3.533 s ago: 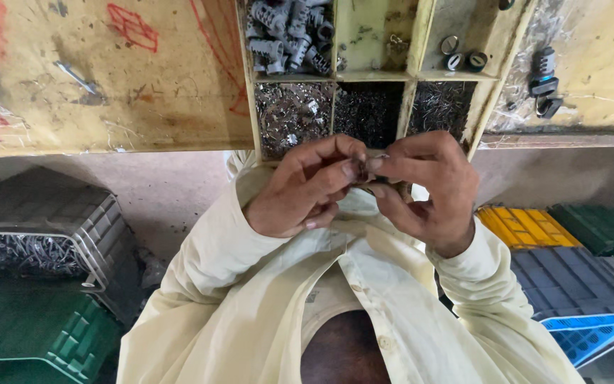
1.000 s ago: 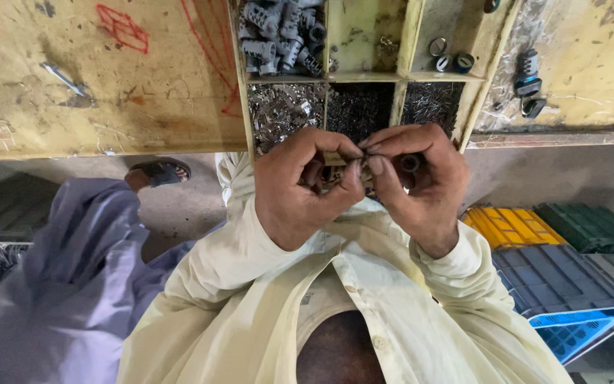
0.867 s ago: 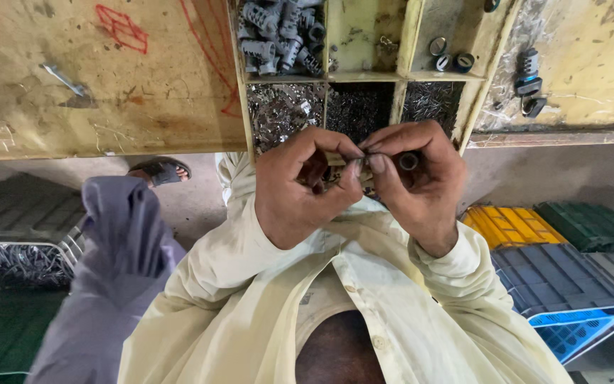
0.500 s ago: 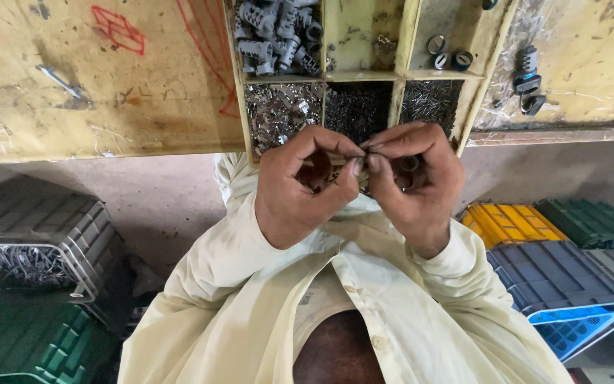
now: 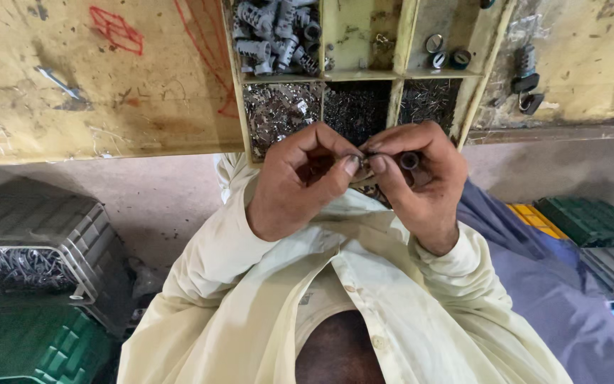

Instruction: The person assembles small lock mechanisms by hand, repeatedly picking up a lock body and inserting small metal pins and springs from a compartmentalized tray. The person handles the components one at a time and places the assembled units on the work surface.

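Metal part (image 5: 361, 165) — small, greyish, mostly hidden — sits pinched between the thumbs and forefingers of both hands, just in front of the near edge of the divided tray (image 5: 401, 43). Its exact shape cannot be made out. Left hand (image 5: 298, 181) is curled closed, thumb and forefinger pressed on the part. Right hand (image 5: 413, 181) is closed on it as well, and a short dark tube (image 5: 409, 160) is tucked between its fingers. The two hands touch at the fingertips.

Behind them, the tray's near row holds shiny bits (image 5: 278, 114) on the left, darker small pieces (image 5: 357, 105) in the middle and more at the right. Its far-left compartment is piled with grey ribbed plugs (image 5: 271, 32); a few rings (image 5: 445, 53) lie in the far-right one. The tray is set into a worn yellow workbench (image 5: 94, 85) with red scribbles.

Below the bench edge stand grey and green crates (image 5: 30, 270) at the left, one full of nails. At the right, another person's bluish sleeve (image 5: 556, 284) leans in beside yellow and green crates (image 5: 584, 217).
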